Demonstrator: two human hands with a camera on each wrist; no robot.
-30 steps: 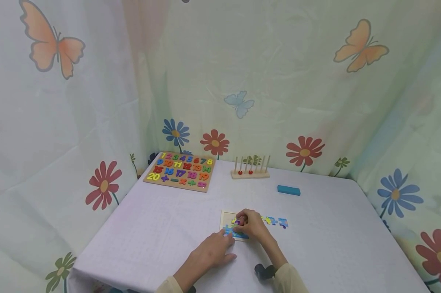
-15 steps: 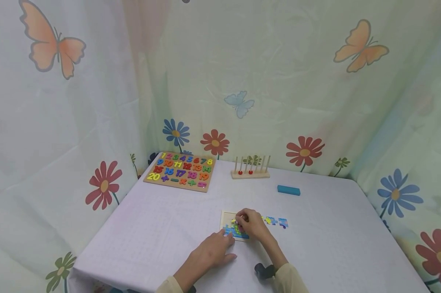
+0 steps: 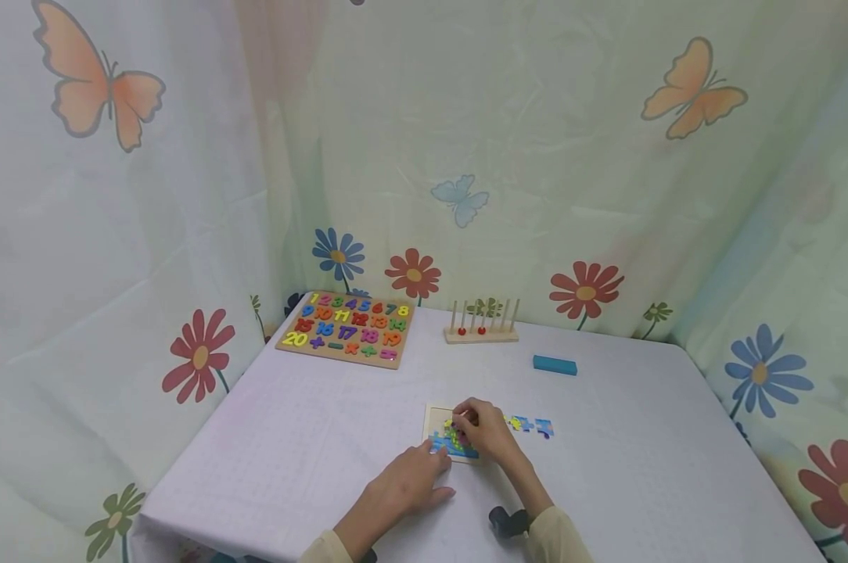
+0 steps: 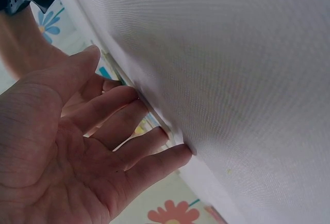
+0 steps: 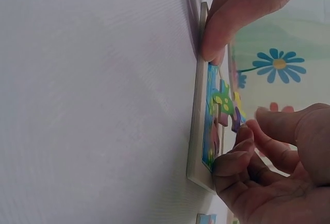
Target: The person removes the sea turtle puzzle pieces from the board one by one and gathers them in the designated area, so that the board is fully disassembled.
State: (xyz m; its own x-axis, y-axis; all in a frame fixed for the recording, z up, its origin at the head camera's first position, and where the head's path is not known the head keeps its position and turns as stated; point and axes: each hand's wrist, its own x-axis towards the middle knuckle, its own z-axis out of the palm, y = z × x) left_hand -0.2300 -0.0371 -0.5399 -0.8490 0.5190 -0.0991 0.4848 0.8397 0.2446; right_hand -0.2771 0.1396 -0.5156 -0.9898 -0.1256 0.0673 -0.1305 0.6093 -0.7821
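Note:
A wooden jigsaw tray (image 3: 436, 417) lies on the white tablecloth, with blue and green pieces in its near part. My left hand (image 3: 408, 478) rests on its near left edge, fingers fairly straight in the left wrist view. Over the tray is my right hand (image 3: 487, 434), its thumb and fingers curled. In the right wrist view those fingertips pinch a green, yellow-spotted puzzle piece (image 5: 225, 102) with a purple part, tilted up from the tray. The hand hides part of the tray in the head view. Several loose puzzle pieces (image 3: 526, 424) lie to the right.
Back left lies a number board (image 3: 346, 330) with coloured digits. A wooden peg stand (image 3: 482, 336) with two red beads stands at the back. Right of it is a teal block (image 3: 555, 365). Flowered curtains (image 3: 537, 195) enclose the table (image 3: 642, 453).
My right hand's fingers have shifted slightly over the tray, and the angle of the pinched puzzle piece has changed. The left hand stays in place.

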